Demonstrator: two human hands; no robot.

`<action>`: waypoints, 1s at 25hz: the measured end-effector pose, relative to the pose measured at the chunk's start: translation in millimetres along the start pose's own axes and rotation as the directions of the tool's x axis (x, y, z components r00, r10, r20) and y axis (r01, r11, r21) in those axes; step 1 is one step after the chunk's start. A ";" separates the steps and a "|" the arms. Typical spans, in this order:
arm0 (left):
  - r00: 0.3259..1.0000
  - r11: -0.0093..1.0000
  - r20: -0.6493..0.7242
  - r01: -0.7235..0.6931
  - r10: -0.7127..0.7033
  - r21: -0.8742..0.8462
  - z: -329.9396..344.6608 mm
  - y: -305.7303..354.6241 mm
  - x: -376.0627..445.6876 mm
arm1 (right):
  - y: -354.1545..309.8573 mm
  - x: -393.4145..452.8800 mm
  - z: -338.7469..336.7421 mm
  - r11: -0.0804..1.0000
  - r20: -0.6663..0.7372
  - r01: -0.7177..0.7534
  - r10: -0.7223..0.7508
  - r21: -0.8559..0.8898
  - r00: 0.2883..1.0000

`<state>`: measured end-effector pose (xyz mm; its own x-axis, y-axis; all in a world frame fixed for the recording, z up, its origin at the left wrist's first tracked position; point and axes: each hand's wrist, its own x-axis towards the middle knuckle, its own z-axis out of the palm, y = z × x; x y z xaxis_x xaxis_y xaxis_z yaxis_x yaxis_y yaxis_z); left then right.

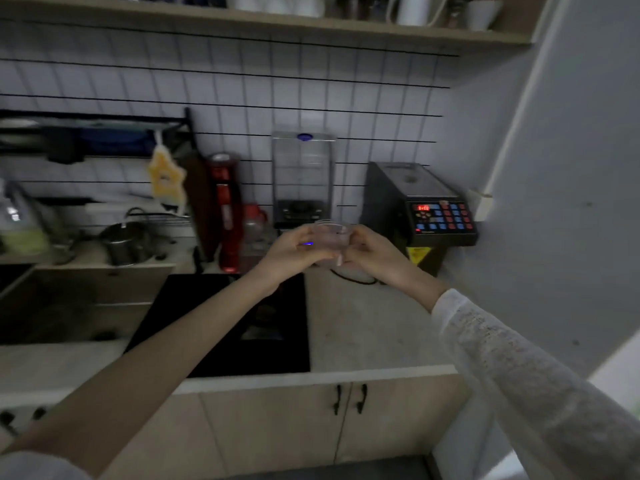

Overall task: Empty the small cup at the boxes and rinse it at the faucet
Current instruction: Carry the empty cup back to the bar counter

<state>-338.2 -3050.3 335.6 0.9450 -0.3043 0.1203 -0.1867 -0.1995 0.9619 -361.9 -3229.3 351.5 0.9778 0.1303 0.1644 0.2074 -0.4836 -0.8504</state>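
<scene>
So both hands are up in front of the counter with the small clear plastic cup pinched between them: the left hand is wrapped around its left side and the right hand is curled on the right side, so 2 grips on 1 tiny cup. It sits in the air above the back edge of the countertop, in front of the blender and just left of the keypad machine. The cup looks upright, rim up, long axis vertical, though it's blurry and I can't tell what's inside. My take: keep it level while carrying, hand it off to 1 hand cleanly, and don't squeeze, thin plastic will buckle and slop.
</scene>
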 end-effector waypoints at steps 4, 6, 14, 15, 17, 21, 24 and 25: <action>0.992 0.999 -0.119 0.039 -0.035 0.031 -81.6 -15.3 -37.0 | -33.9 26.2 79.1 0.997 0.098 0.023 -0.031 0.075 0.995; 0.983 0.997 -0.176 0.061 -0.051 0.053 -121.0 -23.2 -58.7 | -55.3 33.5 118.5 0.993 0.159 0.038 -0.056 0.110 0.986; 0.937 0.979 -0.343 0.126 -0.064 0.163 -263.2 -50.8 -147.4 | -133.1 49.6 265.8 0.981 0.358 0.071 -0.133 0.180 0.924; 0.929 0.978 -0.364 0.132 -0.065 0.163 -279.3 -53.2 -159.4 | -143.9 49.4 284.9 0.978 0.375 0.082 -0.151 0.194 0.915; 0.911 0.973 -0.406 0.149 -0.066 0.178 -309.0 -56.2 -188.0 | -164.8 49.3 325.1 0.971 0.402 0.106 -0.187 0.215 0.896; 0.855 0.974 -0.510 0.186 -0.094 0.131 -361.6 -65.3 -244.5 | -201.0 46.5 397.7 0.963 0.461 0.153 -0.242 0.223 0.854; 0.798 0.973 -0.593 0.206 -0.105 0.105 -396.1 -71.1 -290.6 | -229.8 41.1 448.8 0.951 0.548 0.183 -0.295 0.250 0.783; 0.780 0.974 -0.617 0.206 -0.103 0.098 -404.2 -71.4 -303.1 | -237.7 39.7 462.4 0.949 0.579 0.187 -0.304 0.253 0.757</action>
<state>-502.6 -2567.4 329.6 0.9225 0.3575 0.1460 -0.0132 -0.3485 0.9372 -386.8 -2708.9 329.0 0.6589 0.7464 0.0933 0.3718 -0.2153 -0.9030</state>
